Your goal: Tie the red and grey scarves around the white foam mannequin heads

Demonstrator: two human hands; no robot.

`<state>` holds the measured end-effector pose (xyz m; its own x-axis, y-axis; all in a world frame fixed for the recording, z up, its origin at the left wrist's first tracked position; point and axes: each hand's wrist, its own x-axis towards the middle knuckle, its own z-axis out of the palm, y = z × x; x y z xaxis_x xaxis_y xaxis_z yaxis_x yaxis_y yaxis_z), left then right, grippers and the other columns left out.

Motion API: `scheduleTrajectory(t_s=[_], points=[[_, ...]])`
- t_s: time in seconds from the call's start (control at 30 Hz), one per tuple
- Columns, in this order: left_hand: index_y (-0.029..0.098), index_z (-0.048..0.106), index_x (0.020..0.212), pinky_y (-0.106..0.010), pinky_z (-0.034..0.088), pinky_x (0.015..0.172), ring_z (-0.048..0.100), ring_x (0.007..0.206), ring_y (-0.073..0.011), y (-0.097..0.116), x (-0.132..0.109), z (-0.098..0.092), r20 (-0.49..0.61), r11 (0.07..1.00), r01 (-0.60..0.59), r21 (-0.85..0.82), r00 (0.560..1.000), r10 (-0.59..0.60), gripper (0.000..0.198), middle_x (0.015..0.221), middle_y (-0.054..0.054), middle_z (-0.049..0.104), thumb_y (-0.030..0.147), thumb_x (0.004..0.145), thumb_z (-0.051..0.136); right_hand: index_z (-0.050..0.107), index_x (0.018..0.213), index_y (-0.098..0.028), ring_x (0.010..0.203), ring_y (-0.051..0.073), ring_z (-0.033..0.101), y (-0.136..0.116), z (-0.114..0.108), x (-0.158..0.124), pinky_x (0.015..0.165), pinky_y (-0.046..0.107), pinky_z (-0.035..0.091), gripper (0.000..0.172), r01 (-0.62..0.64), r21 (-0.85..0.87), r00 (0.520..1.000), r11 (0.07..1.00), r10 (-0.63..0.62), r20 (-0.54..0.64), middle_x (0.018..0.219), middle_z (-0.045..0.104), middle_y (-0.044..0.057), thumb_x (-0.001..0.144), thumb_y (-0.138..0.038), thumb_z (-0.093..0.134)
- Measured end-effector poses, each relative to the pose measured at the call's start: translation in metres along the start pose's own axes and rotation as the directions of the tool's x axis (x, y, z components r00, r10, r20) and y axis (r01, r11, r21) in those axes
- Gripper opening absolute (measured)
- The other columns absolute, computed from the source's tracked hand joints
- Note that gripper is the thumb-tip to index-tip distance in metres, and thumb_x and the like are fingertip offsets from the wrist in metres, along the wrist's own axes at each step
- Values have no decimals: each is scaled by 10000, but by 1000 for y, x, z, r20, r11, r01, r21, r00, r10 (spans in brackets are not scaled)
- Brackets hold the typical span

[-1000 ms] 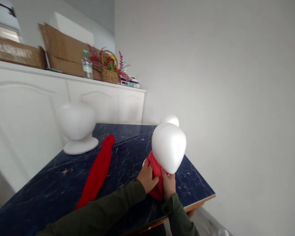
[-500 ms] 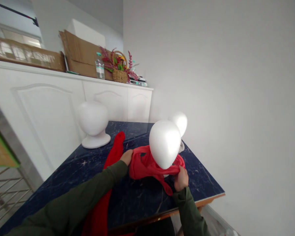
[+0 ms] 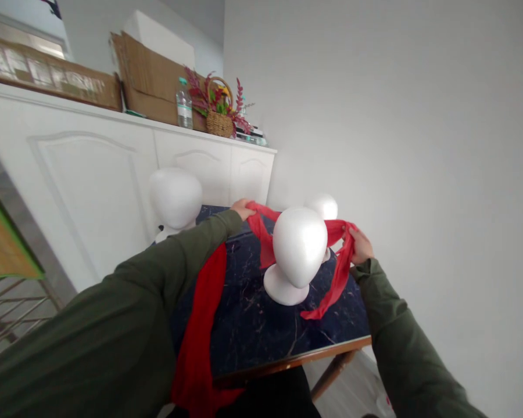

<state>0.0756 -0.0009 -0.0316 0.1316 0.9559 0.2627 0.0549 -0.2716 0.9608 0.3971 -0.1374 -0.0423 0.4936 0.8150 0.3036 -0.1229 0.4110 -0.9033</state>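
A light red cloth (image 3: 340, 273) is stretched behind the nearest white foam head (image 3: 300, 244), which stands upright on the dark blue marbled table (image 3: 261, 325). My left hand (image 3: 244, 209) grips the cloth left of the head, and my right hand (image 3: 361, 245) grips it on the right. One end of the cloth hangs from my right hand down toward the table. A darker red cloth (image 3: 204, 325) lies along the table's left part and drapes over the front edge, below my left sleeve.
Two more white foam heads stand behind, one at left (image 3: 175, 197), one at right (image 3: 325, 206). A white cabinet (image 3: 87, 174) carries cardboard boxes (image 3: 157, 81), a bottle (image 3: 184, 107) and a flower basket (image 3: 219, 123). A metal rack (image 3: 15, 313) is at far left.
Both hands have moved up and apart, lifting the light red cloth from around the nearest head's base and spreading it behind the head. The head's round base now shows. The view has shifted slightly.
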Motion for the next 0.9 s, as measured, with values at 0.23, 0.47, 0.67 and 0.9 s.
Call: scheduleTrajectory(t_s=[0.23,0.47,0.67,0.9], points=[[124,560,995,-323,348,941,506,1001,-185,75,25,-45,-364,765,-368,529,716,596,328,1017,-68,587,91,683,465,390,1216,-248,560,64,535,-107,61,-26,488,193,425,422,462,12,876,887,-458,153,968,598,22,803,-223,473],[67,560,973,-325,496,672,594,697,-179,35,22,-107,-359,951,-157,267,899,250,319,710,-60,623,136,679,455,469,1191,-261,811,136,581,-74,82,-180,675,257,488,398,211,-185,799,960,-61,598,1066,591,27,796,-273,518],[125,615,909,-321,465,784,594,828,-197,-18,38,-114,-297,957,-70,280,942,156,320,810,-58,659,123,606,513,447,1231,-208,1155,205,418,47,116,-262,1011,379,265,501,19,-432,726,901,285,626,1247,484,40,734,-183,503],[152,649,792,-330,400,902,573,931,-220,-76,42,-102,-218,939,-11,344,972,91,269,860,-60,667,74,559,540,665,866,-248,872,197,583,115,117,-287,754,252,437,246,12,-685,461,728,604,650,823,675,-20,659,-198,542]])
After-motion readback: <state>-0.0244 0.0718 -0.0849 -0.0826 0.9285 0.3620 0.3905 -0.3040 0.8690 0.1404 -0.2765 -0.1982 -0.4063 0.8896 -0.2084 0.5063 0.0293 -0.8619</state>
